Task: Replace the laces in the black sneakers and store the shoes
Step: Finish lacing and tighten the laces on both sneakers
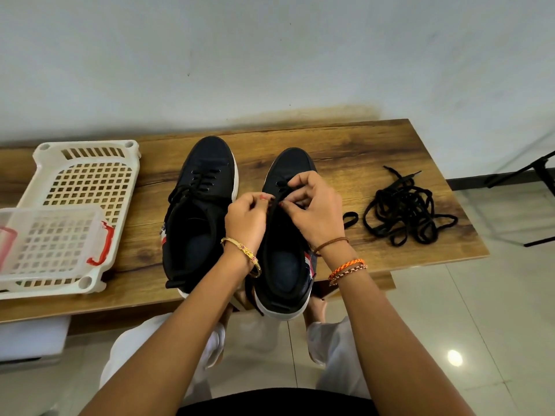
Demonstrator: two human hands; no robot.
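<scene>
Two black sneakers with white soles stand side by side on the wooden table (345, 151), toes pointing away. The left sneaker (198, 211) has a black lace threaded through its eyelets. Over the right sneaker (285, 265) both hands work at the lacing area. My left hand (246, 217) pinches a black lace (274, 210) at the tongue, and my right hand (315, 208) pinches the same lace from the other side. A loose tangle of black laces (405, 214) lies on the table to the right of the shoes.
A white perforated plastic basket (87, 175) sits at the table's left end, with a clear plastic box with red handles (54, 235) resting on it. A wall runs behind the table. Tiled floor and a black stand leg (534, 169) are to the right.
</scene>
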